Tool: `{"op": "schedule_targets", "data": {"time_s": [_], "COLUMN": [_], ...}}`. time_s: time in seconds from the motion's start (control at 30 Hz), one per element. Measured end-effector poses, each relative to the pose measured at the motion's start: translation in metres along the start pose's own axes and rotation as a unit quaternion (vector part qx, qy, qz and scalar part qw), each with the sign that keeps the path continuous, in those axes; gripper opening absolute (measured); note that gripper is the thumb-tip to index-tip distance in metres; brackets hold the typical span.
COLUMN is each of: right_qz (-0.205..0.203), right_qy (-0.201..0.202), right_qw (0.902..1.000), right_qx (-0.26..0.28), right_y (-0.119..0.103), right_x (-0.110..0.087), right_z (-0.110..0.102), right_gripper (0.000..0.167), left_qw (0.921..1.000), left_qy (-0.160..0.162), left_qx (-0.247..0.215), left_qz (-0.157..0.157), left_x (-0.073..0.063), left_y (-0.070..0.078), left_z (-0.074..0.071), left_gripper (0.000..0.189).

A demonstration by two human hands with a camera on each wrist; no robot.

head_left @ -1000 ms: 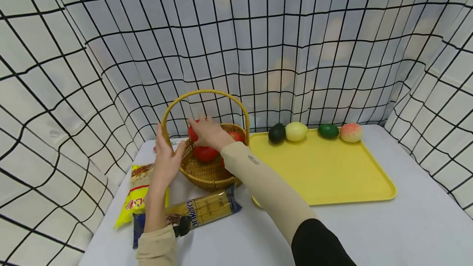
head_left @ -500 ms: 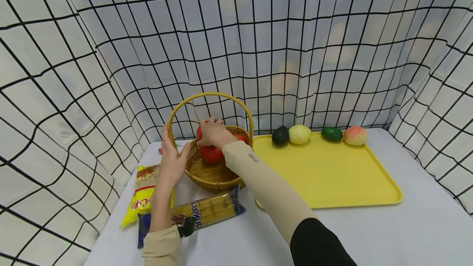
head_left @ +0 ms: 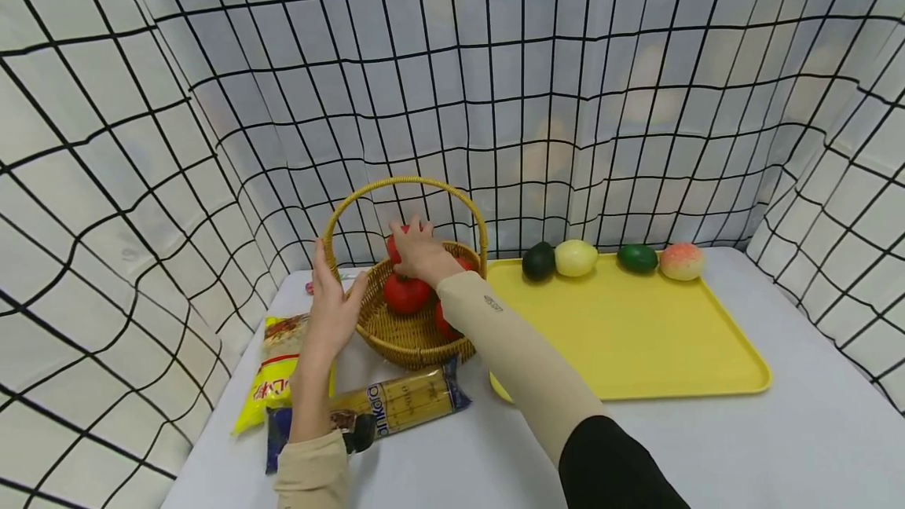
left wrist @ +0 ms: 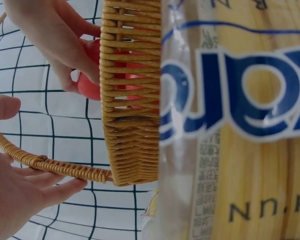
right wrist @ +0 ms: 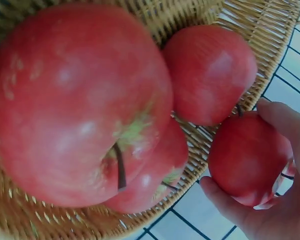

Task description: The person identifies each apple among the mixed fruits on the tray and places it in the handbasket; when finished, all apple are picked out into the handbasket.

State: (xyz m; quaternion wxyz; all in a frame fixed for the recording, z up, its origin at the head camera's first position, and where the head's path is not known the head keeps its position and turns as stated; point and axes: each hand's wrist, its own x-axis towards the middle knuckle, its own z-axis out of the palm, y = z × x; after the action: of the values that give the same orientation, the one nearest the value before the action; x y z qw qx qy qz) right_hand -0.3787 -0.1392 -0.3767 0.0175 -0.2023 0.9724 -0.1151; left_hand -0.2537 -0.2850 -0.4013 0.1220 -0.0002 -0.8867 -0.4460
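In the head view, a wicker basket (head_left: 403, 342) with an arched handle (head_left: 406, 179) stands at the table's left back and holds several red apples (head_left: 406, 294). My right hand (head_left: 426, 254) holds another red apple (right wrist: 248, 156) at the basket's far rim, thumb on one side and fingers on the other. Three more apples (right wrist: 210, 75) show in the basket in the right wrist view. At the handle's left foot, my left hand (head_left: 334, 316) touches the handle with fairly straight fingers and the thumb spread away. The left wrist view shows those fingers (left wrist: 65, 191) against the handle.
A noodle pack (head_left: 413, 403) lies before the basket, under my left forearm. Left of it lies a yellow snack bag (head_left: 279, 364). On the right, a yellow tray (head_left: 636, 336) bears an avocado (head_left: 539, 261), lemon (head_left: 576, 258), green fruit (head_left: 638, 258) and peach (head_left: 682, 261). Black netting surrounds the table.
The head view has shifted slightly, so the scene sits further right. My right hand with its apple has moved slightly toward the basket's back, uncovering more apples. My left hand stays at the handle.
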Motion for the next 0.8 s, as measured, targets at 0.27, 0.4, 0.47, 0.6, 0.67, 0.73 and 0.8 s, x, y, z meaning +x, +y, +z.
{"op": "schedule_targets", "data": {"time_s": [0.27,0.4,0.47,0.6,0.67,0.73,0.8], "right_qz": [0.021,0.000,-0.001,-0.007,-0.012,-0.013,-0.011], "right_qy": [-0.002,-0.015,-0.032,-0.070,-0.088,-0.107,-0.126], "right_qw": [0.9995,0.9998,0.9994,0.9968,0.9954,0.9934,0.9912], "right_qx": [-0.022,-0.009,0.011,0.037,0.037,0.039,0.041], "right_y": [0.018,0.021,0.021,0.019,0.016,0.013,0.011], "right_x": [0.004,0.004,0.003,0.000,-0.003,-0.006,-0.009], "right_z": [0.011,0.011,0.012,0.011,0.008,0.003,-0.002], "right_gripper": [0.084,0.084,0.087,0.090,0.089,0.090,0.090], "left_qw": [1.0000,1.0000,0.9999,0.9999,0.9999,0.9999,0.9999], "left_qy": [-0.004,-0.003,-0.007,-0.008,-0.003,0.002,0.003], "left_qx": [0.001,0.002,0.001,0.005,0.009,0.010,0.011], "left_qz": [-0.006,-0.007,-0.009,-0.013,-0.013,-0.010,-0.007], "left_x": [0.001,0.001,0.001,0.000,0.000,0.001,0.000], "left_y": [0.001,0.002,0.002,0.001,0.001,0.001,0.001], "left_z": [0.001,0.000,0.000,0.001,0.001,0.000,0.000], "left_gripper": [0.088,0.088,0.089,0.090,0.089,0.089,0.089]}}
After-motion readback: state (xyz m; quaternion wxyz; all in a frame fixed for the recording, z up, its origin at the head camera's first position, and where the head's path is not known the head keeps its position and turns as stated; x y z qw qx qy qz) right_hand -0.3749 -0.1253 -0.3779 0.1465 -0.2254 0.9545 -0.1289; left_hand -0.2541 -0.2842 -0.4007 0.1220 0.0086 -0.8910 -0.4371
